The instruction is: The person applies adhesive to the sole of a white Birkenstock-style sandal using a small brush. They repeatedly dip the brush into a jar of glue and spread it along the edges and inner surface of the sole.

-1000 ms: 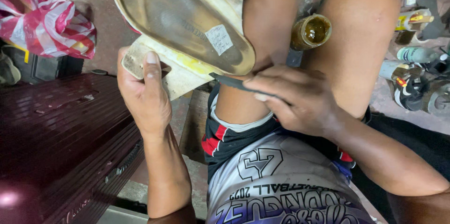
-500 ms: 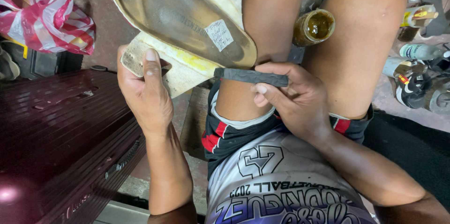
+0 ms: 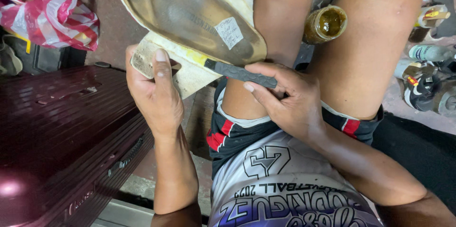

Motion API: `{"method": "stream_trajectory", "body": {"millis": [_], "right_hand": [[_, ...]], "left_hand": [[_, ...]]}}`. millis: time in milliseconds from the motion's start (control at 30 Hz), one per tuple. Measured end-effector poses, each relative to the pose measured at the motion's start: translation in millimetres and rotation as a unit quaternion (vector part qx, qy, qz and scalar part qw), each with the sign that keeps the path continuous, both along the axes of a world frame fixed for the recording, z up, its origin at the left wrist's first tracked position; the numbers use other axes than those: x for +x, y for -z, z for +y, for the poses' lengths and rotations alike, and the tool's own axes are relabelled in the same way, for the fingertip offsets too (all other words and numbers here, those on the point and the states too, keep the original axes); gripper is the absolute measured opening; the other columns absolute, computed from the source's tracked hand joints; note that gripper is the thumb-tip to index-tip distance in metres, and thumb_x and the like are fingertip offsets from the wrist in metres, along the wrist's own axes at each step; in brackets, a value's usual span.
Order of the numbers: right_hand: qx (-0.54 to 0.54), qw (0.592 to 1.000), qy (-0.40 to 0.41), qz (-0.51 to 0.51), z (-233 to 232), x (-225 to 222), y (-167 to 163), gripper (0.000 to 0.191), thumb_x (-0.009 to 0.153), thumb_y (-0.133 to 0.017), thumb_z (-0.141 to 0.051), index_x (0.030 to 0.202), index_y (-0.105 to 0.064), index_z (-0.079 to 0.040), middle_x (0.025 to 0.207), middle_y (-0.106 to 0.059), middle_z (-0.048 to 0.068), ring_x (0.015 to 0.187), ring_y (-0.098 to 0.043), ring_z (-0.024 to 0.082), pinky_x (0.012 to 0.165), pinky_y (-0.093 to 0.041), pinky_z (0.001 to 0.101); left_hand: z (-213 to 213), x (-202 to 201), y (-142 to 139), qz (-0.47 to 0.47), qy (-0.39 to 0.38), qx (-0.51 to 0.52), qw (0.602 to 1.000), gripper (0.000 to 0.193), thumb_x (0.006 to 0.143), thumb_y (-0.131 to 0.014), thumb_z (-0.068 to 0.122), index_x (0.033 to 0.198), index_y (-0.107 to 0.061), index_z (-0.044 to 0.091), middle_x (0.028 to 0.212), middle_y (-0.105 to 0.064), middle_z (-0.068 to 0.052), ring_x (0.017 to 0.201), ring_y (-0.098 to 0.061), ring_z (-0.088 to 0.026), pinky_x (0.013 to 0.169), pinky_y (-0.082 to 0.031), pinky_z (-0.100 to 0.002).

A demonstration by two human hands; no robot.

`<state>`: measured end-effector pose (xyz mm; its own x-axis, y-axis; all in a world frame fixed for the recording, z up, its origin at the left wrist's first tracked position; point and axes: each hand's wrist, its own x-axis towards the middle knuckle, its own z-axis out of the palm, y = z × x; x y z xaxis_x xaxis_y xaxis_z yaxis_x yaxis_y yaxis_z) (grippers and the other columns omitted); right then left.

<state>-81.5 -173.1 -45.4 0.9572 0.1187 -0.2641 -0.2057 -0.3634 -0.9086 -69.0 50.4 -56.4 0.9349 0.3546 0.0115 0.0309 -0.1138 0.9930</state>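
A worn tan sandal footbed [image 3: 190, 13] with a small white paper label rests on my left thigh. Under it lies its pale sole layer [image 3: 190, 72], peeled apart at the heel end. My left hand [image 3: 154, 91] grips that peeled sole, thumb on top. My right hand [image 3: 285, 98] holds a dark-handled tool [image 3: 242, 73] whose tip is pushed into the gap between footbed and sole, where yellowish glue shows.
An open jar of amber glue [image 3: 325, 23] stands between my knees. A dark red suitcase [image 3: 61, 132] lies at the left, with a red-and-white plastic bag [image 3: 47, 15] behind it. Bottles and a shoe [image 3: 422, 89] crowd the floor at the right.
My right hand has turned the tool level and slid its tip further left into the gap of the sole. The left hand keeps its grip.
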Motion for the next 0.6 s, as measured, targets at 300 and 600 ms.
{"method": "stream_trajectory", "body": {"millis": [300, 600], "right_hand": [[-0.025, 0.986, -0.045, -0.156, -7.5, -0.5, -5.5, 0.028, 0.094, -0.080, -0.007, 0.121, -0.072, -0.004, 0.113, -0.077, 0.012, 0.080, -0.073, 0.012, 0.068, -0.058, 0.0247], [-0.031, 0.978, -0.070, -0.195, -3.4, 4.4, -5.3, 0.027, 0.095, -0.081, -0.007, 0.119, -0.070, -0.002, 0.110, -0.076, 0.013, 0.091, -0.078, 0.017, 0.075, -0.062, 0.0273]], "left_hand": [[1.5, -1.3, -0.2, 0.008, -0.004, 0.015, 1.000, 0.015, 0.117, -0.057, 0.016, 0.112, -0.055, 0.001, 0.095, -0.056, -0.001, 0.087, -0.053, -0.007, 0.082, -0.048, -0.022], [0.4, -1.8, 3.3, 0.003, 0.001, -0.016, 1.000, 0.015, 0.117, -0.057, 0.017, 0.115, -0.054, 0.002, 0.096, -0.057, 0.000, 0.088, -0.053, -0.006, 0.083, -0.048, -0.022]]}}
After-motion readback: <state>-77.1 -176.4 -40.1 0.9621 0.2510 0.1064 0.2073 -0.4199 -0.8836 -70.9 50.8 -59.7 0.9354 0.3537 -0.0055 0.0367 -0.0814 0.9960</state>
